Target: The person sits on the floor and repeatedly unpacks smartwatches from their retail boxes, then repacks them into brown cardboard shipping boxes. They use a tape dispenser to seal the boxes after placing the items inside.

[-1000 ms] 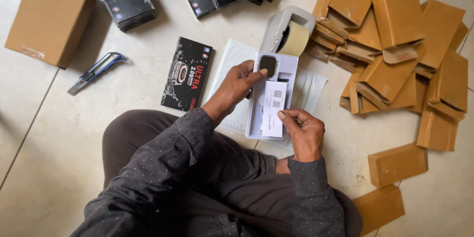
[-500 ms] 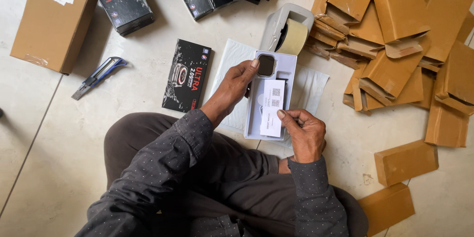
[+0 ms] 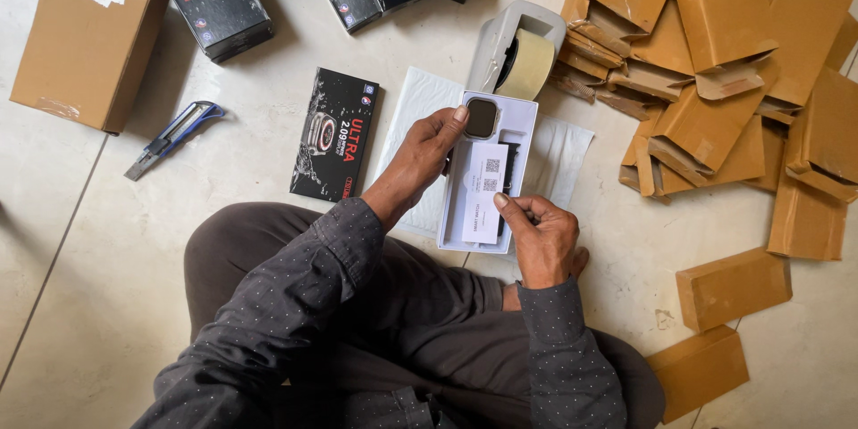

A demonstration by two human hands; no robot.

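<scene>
I look down at the white tray [image 3: 518, 125], which lies on a white padded sheet [image 3: 563, 152] on the tiled floor [image 3: 223, 241], just in front of the knees. The left hand [image 3: 424, 156] holds the tray by its long left side, thumb up near the dark square watch face [image 3: 482, 117] in the top part — I think this grip keeps the tray from sliding while the other hand works. The right hand [image 3: 541, 232] rests at the lower right edge, and its fingers pinch the small white card [image 3: 485, 192] that lies over the middle of the tray; I cannot tell if the card is lifted or flat. The two hands are apart, one on each side. Just beyond the tray stands a grey tape dispenser [image 3: 514, 49], almost touching its top edge. To the right a heap of brown cartons [image 3: 715, 80] crowds close, so there is little room on that side. To the left lies a black box [image 3: 335, 134], then a blue cutter [image 3: 174, 137] and a brown parcel [image 3: 80, 45] further — more open floor there.
</scene>
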